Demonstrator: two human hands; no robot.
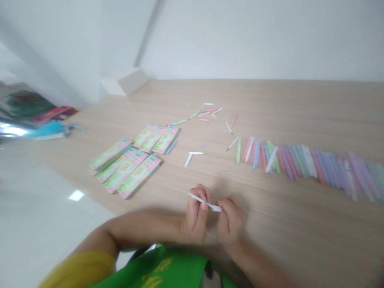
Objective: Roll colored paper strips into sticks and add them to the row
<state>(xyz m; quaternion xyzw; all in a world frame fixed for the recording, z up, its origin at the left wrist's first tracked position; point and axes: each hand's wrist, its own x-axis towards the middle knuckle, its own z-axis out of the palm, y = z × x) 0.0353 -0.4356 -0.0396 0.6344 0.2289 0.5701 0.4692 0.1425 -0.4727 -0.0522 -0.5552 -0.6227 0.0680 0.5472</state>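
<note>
My left hand [197, 214] pinches a thin white pen refill [195, 196] between thumb and fingers, above the near part of the table. Its lower end meets a white pen barrel [216, 208], which my right hand [231, 224] grips with closed fingers. Most of that barrel is hidden in the right hand, and blur hides whether the two pieces are joined. Beyond my hands lie two white pen pieces [189, 159] at an angle. A green pen barrel [239, 151] lies farther right, beside a thin refill [233, 143].
A long row of pastel pen barrels [303, 160] stretches to the right edge. Several green and pink boxes [139, 176] lie on the left of the wooden table [285, 108]. Loose caps and refills [207, 112] are scattered farther back. A white box [129, 82] stands near the wall.
</note>
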